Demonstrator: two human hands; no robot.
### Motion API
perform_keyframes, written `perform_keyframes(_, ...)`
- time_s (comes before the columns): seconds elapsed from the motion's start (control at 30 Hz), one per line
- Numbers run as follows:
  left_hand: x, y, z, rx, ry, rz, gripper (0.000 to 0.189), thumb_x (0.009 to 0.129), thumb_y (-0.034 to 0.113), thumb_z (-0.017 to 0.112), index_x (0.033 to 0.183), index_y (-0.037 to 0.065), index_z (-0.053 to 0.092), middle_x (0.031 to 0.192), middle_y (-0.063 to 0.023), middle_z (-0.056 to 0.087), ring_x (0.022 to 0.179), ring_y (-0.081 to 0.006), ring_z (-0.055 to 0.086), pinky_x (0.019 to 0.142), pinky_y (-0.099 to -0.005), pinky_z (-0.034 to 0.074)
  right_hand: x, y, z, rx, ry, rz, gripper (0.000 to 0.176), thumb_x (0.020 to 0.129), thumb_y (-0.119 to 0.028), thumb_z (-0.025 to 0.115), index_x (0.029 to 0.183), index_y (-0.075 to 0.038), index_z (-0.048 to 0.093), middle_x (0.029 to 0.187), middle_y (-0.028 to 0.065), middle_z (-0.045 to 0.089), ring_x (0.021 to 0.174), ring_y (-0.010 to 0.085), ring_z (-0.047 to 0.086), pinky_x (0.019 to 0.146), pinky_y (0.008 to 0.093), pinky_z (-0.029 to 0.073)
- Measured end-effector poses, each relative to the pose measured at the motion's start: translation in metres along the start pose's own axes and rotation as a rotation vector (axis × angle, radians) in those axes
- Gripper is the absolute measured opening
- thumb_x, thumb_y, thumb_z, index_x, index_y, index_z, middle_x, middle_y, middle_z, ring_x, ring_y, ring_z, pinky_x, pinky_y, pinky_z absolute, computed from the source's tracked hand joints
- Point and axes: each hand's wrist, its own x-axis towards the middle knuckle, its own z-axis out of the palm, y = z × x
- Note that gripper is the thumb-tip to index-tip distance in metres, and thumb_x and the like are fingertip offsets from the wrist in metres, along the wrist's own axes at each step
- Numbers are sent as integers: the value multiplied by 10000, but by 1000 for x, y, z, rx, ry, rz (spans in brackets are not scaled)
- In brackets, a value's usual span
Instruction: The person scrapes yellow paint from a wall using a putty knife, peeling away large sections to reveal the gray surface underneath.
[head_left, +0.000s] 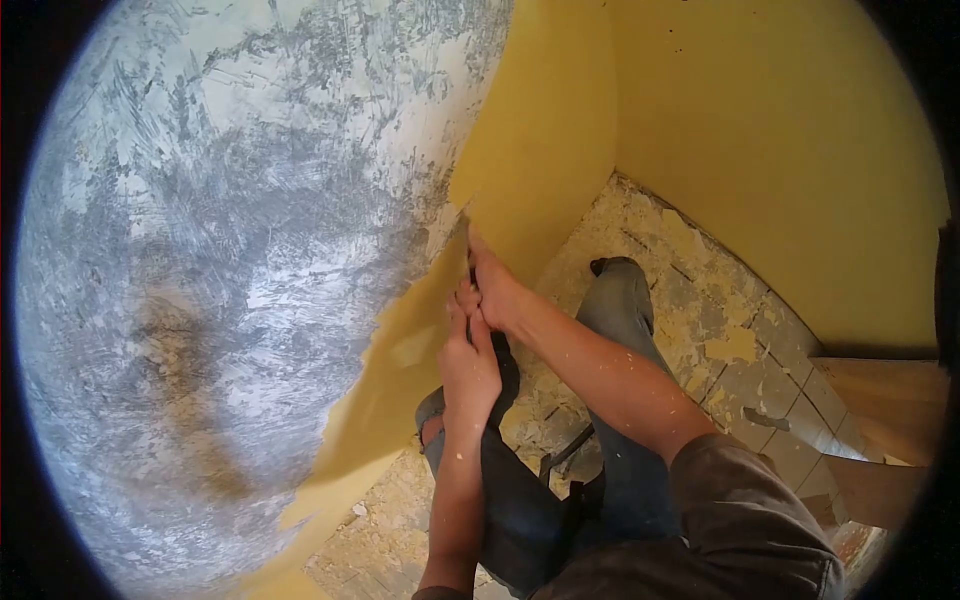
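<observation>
A scraper (464,222) rests its thin metal blade against the wall, at the edge between bared grey-white plaster (300,240) and yellow paint (530,130). My right hand (494,290) is closed around its dark handle, close behind the blade. Just below, my left hand (470,370) is closed at the lower end of the handle, its fingers touching the right hand. Most of the handle is hidden by my fingers. Small pale flakes stick to both forearms.
Yellow paint chips (733,344) litter the tiled floor (795,425). A second yellow wall (770,170) meets the scraped one in a corner. Brown boards (880,405) stand at the right. My jeans-clad legs (625,310) are bent beneath my arms.
</observation>
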Motion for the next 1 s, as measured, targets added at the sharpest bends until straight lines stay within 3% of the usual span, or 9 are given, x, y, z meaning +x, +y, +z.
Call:
perform_keyframes(0.17, 26, 8, 0, -30, -156, -94, 422, 1070, 181, 406, 1442, -14, 448, 1296, -238, 600, 1199, -319, 608, 981, -359, 473, 12, -27, -1, 171, 65, 17, 586, 916, -736, 475, 895, -152, 522, 582, 6, 395, 386, 113, 256, 349, 251, 220)
perform_keyframes(0.23, 9, 6, 2, -37, -38, 11, 423, 1068, 174, 413, 1442, -21, 446, 1287, -250, 603, 1232, -320, 589, 1001, -359, 455, 8, -14, -4, 156, 63, 35, 592, 911, -721, 511, 892, -129, 519, 598, 25, 390, 382, 125, 255, 345, 264, 240)
perform_keyframes(0.33, -15, -1, 2, -163, 41, 7, 422, 1068, 177, 412, 1441, -18, 450, 1277, -251, 612, 1210, -328, 601, 976, -359, 464, 2, 3, 3, 29, 73, 34, 613, 930, -749, 422, 836, -152, 523, 568, 2, 417, 385, 106, 260, 349, 237, 200)
perform_keyframes(0.47, 6, -8, 1, -101, 24, 13, 425, 1070, 183, 408, 1439, -24, 449, 1239, -236, 629, 1151, -321, 622, 952, -341, 471, 14, -8, 3, 32, 124, 31, 618, 927, -754, 419, 846, -150, 521, 588, 12, 434, 381, 104, 260, 342, 243, 191)
perform_keyframes(0.57, 25, -7, 0, -180, -128, -90, 429, 1070, 193, 410, 1432, -33, 451, 1304, -246, 602, 1194, -345, 600, 986, -344, 459, 25, -19, -2, 112, 106, -13, 622, 925, -758, 413, 839, -150, 514, 579, 17, 429, 376, 111, 260, 336, 262, 197)
perform_keyframes(0.73, -1, -8, 6, -55, 81, 182, 401, 1049, 159, 428, 1426, 26, 460, 1239, -258, 619, 1166, -442, 581, 946, -446, 470, 14, -4, -6, 50, -33, -44, 624, 920, -758, 429, 842, -143, 502, 578, 19, 414, 377, 114, 263, 334, 276, 217)
perform_keyframes(0.83, 0, -7, 7, -199, 61, 51, 402, 1046, 164, 443, 1422, 23, 463, 1250, -261, 610, 1176, -450, 569, 954, -449, 466, 7, -3, 2, -18, 176, 54, 603, 927, -740, 442, 850, -145, 495, 578, 16, 403, 384, 110, 264, 338, 269, 219)
perform_keyframes(0.97, 40, 12, 10, -156, -81, 75, 407, 1065, 203, 426, 1398, -18, 504, 1315, -235, 606, 1220, -353, 590, 1007, -375, 444, 26, -46, -11, 146, 106, -52, 592, 941, -715, 449, 845, -132, 480, 578, 19, 401, 393, 116, 271, 342, 268, 226)
perform_keyframes(1.0, 46, 15, 16, -68, -92, 46, 406, 1066, 209, 428, 1396, -12, 513, 1251, -210, 633, 1121, -313, 625, 939, -361, 471, 27, -53, -12, 192, 99, -70, 595, 944, -712, 447, 848, -125, 483, 584, 23, 410, 395, 119, 281, 344, 266, 230)
